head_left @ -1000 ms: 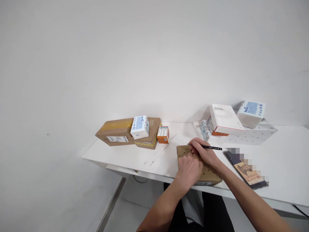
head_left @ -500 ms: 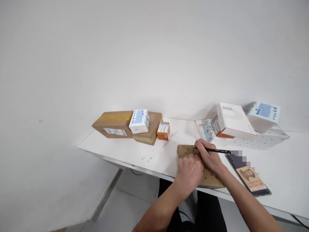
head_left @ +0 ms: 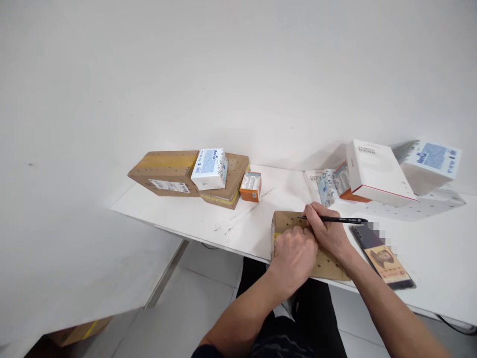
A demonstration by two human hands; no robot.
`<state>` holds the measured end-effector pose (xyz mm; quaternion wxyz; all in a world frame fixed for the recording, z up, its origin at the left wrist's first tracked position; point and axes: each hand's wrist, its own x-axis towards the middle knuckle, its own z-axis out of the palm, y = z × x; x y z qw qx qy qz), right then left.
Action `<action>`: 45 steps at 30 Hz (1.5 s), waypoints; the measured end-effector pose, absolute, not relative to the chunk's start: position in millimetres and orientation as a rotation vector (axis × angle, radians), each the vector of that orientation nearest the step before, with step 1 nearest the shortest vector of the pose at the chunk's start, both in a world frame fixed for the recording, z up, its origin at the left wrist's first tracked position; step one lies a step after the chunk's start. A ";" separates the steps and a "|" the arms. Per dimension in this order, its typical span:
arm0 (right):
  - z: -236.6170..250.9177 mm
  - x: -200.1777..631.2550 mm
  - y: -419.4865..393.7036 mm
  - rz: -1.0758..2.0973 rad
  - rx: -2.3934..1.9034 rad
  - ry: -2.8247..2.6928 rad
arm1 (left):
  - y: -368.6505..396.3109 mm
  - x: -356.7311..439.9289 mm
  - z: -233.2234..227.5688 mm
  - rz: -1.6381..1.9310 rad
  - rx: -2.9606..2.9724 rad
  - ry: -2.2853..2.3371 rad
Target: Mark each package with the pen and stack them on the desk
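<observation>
A small brown cardboard box (head_left: 331, 268) with dark dots and a strip of yellow tape lies at the table's front edge. My left hand (head_left: 296, 253) is closed and rests on top of it; whatever its curled fingers may hold is hidden. Beside it, my right hand (head_left: 328, 231) pinches a slim black pen (head_left: 345, 220) with pale lettering. The pen lies nearly level, its tip pointing left just over the box's far part; I cannot tell whether it touches. Both hands cover much of the box top.
A phone (head_left: 383, 256) with a picture on its back lies to the right. Behind it are a white power bank box (head_left: 380, 171) and a white-and-blue box (head_left: 432, 161). Left are a long brown box (head_left: 164, 171), another white-and-blue box (head_left: 210, 169) and an orange-and-white box (head_left: 251, 187).
The camera view has shifted, so the table sits higher and more floor shows. Both hands stay on the box, and the pen lies a little more level.
</observation>
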<state>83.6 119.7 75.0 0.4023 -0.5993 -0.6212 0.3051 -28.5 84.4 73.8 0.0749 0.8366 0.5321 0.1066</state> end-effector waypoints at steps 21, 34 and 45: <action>74.6 82.5 121.3 0.674 -1.440 -1.654 | 84.3 -28.6 74.1 0.301 2.519 1.615; 84.7 89.1 107.3 0.608 -1.422 -1.192 | 82.2 -28.4 76.7 0.290 2.512 1.651; -30.2 175.9 62.4 0.064 -1.912 -1.689 | 80.5 -28.3 78.4 0.313 2.558 1.658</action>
